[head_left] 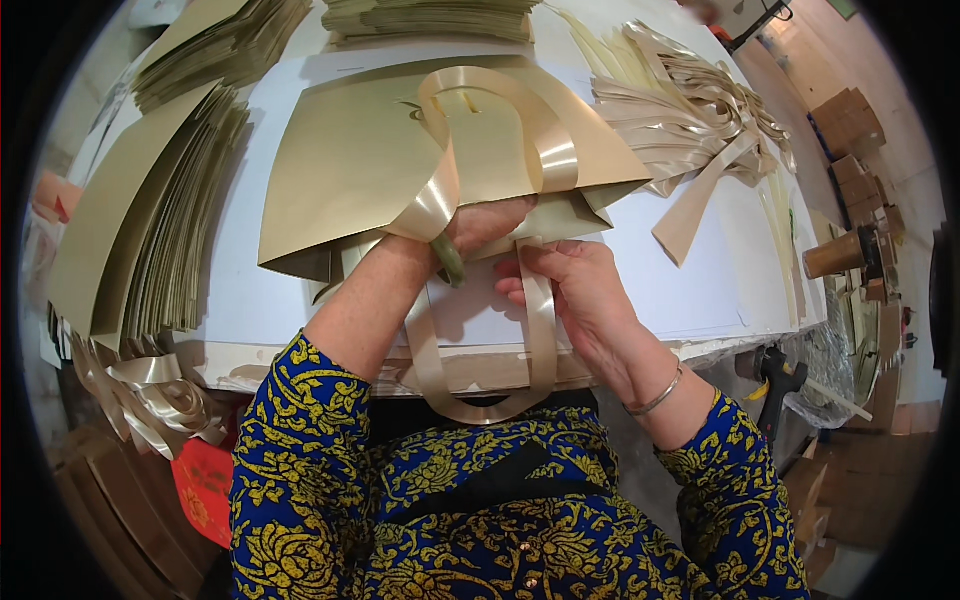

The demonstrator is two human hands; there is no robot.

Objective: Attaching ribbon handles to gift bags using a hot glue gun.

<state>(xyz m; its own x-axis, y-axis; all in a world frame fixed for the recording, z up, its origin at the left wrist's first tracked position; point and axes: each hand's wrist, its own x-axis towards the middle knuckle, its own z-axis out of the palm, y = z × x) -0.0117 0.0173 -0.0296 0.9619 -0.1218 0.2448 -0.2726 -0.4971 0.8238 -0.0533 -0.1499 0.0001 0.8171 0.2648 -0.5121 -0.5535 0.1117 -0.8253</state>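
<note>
A gold paper bag [340, 170] lies in front of me with its open mouth facing me. A wide cream satin ribbon [440, 190] loops over its upper panel, and a second ribbon loop [485, 412] hangs down toward my lap over the table edge. My left hand [490, 222] reaches in at the bag's mouth, under the panel; its fingertips are hidden. A green bangle [450, 262] circles that wrist. Just outside the mouth, my right hand [575, 275] pinches the hanging ribbon near its upper right end between thumb and finger.
Stacked gold bags [150, 210] stand at the left, with ribbon loops [165, 395] hanging from them. More bag stacks [430, 18] lie at the far side. A heap of loose cream ribbons [700, 120] covers the table's right. Cardboard boxes [848, 120] sit beyond, at the right.
</note>
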